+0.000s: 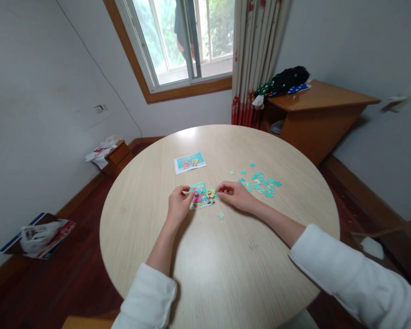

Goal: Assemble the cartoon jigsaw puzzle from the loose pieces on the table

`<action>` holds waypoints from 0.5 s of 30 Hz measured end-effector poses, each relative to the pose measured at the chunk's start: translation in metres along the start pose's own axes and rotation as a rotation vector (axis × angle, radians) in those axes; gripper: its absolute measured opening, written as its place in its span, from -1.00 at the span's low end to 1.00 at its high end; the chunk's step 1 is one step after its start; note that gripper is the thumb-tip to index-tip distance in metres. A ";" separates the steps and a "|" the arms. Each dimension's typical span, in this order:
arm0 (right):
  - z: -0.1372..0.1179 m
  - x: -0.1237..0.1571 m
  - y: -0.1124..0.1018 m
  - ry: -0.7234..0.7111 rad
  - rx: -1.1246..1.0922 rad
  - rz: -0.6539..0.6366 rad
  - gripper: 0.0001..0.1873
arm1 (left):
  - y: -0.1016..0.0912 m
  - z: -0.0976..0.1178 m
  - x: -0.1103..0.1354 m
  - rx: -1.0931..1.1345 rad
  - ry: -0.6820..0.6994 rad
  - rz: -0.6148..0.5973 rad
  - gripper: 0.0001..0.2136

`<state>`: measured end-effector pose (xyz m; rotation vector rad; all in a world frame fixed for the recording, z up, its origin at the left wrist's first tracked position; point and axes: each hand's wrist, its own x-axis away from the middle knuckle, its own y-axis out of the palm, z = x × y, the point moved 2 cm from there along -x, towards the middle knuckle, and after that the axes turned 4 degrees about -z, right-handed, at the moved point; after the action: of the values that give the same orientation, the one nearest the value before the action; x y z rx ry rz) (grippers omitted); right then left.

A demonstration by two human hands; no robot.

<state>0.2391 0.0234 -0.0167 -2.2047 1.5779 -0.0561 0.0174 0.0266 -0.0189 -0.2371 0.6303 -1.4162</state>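
Observation:
A partly joined jigsaw puzzle [202, 197] with cartoon figures lies flat on the round table [205, 269]. At its left edge, my left hand [180, 203] is closed, with thumb and fingertips on the border pieces. My right hand [238, 195] pinches at the opposite edge, where a small teal puzzle piece [217, 193] shows at the fingertips. Just below the joined part lies one pale green loose piece [221, 216]. The undersides of both hands' fingers are partly hidden.
Several loose teal pieces [265, 183] are scattered right of my right hand. A printed reference picture [190, 163] lies beyond the puzzle. Behind the table are a window [188, 41], a curtain [255, 55] and a wooden desk [325, 98] with cloth on it.

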 end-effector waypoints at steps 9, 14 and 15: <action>0.003 0.001 0.002 -0.188 0.303 -0.037 -0.84 | -0.017 -0.024 -0.012 -0.081 -0.064 0.021 -0.80; 0.004 0.002 0.003 -0.254 0.445 -0.062 -0.76 | -0.019 -0.031 -0.016 -0.168 -0.085 -0.012 -0.80; 0.004 0.002 0.003 -0.258 0.460 -0.065 -0.75 | -0.019 -0.032 -0.016 -0.182 -0.089 -0.022 -0.81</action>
<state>0.2385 0.0220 -0.0217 -1.8199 1.2099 -0.1341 -0.0164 0.0459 -0.0304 -0.4501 0.6859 -1.3628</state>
